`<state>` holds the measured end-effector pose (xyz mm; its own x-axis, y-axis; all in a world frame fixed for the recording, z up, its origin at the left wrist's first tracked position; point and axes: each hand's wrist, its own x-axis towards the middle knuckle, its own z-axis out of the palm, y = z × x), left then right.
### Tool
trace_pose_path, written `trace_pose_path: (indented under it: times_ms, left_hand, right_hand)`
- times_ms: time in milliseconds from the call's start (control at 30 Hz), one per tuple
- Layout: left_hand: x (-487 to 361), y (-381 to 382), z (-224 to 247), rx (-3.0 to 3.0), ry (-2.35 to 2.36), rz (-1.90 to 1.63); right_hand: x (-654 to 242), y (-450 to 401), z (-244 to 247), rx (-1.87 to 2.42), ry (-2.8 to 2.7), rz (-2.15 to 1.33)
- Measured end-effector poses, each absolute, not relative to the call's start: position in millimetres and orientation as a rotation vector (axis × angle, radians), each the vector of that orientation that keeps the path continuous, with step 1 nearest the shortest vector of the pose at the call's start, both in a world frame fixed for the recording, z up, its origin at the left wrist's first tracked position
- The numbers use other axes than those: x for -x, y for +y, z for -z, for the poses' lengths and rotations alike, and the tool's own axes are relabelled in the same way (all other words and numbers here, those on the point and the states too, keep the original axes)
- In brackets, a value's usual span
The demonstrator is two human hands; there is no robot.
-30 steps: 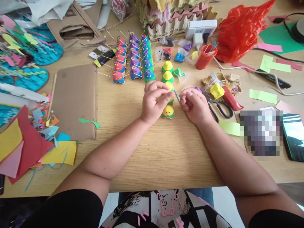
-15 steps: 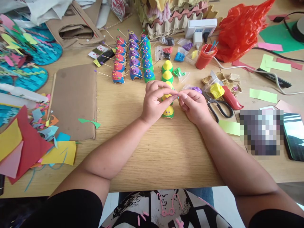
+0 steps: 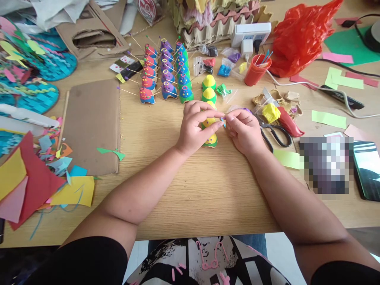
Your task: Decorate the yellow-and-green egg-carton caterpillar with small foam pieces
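Note:
My left hand (image 3: 192,130) and my right hand (image 3: 245,132) meet above the table, each with thumb and fingertips pinched together. Between them is something tiny and thin that I cannot make out. A small light-blue bit (image 3: 223,122) shows by the left fingertips. Just beneath and behind the hands runs a row of green-and-yellow humps (image 3: 209,95), the nearest one bearing a smiling face; my left hand covers part of it. Purple clay (image 3: 247,111) peeks out behind my right hand, and black-handled scissors (image 3: 277,134) lie to its right.
Three finished caterpillars, red-blue (image 3: 147,95), purple (image 3: 169,90) and blue-green (image 3: 186,93), stand at the back with pins stuck in them. Cardboard (image 3: 92,126) and paper scraps (image 3: 38,174) lie left. A red cup (image 3: 255,71), yellow clay (image 3: 271,113) and a phone (image 3: 368,170) are right.
The fingertips have shifted very slightly, with the left thumb a little lower, and the light-blue bit shows more. The things on the table have stayed in place.

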<state>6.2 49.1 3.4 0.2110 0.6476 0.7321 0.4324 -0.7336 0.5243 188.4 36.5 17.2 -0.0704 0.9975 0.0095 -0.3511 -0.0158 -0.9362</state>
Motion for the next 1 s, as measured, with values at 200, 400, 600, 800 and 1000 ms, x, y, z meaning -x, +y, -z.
trace_pose_path:
  times_ms: [200, 400, 600, 800, 1000]
  left_hand:
    - [-6.4, 48.7, -5.3, -2.231, 1.044, -1.567]
    - [-6.2, 51.3, -2.9, -2.224, 1.104, -1.570]
    - [-7.5, 52.4, -0.4, -2.167, 1.115, -1.649]
    - [-8.4, 50.7, -1.0, -2.169, 1.063, -1.654]
    - [-6.9, 50.1, -2.1, -2.207, 1.081, -1.576]
  right_hand:
    - [-189.0, 36.8, -16.2, 0.897, -0.987, -1.398]
    - [-189.4, 35.1, -15.1, 0.887, -1.049, -1.411]
    - [-189.2, 33.9, -16.4, 0.852, -1.090, -1.452]
    - [-188.3, 35.1, -18.2, 0.871, -1.073, -1.452]
    - [-188.2, 36.2, -17.5, 0.893, -1.048, -1.437]
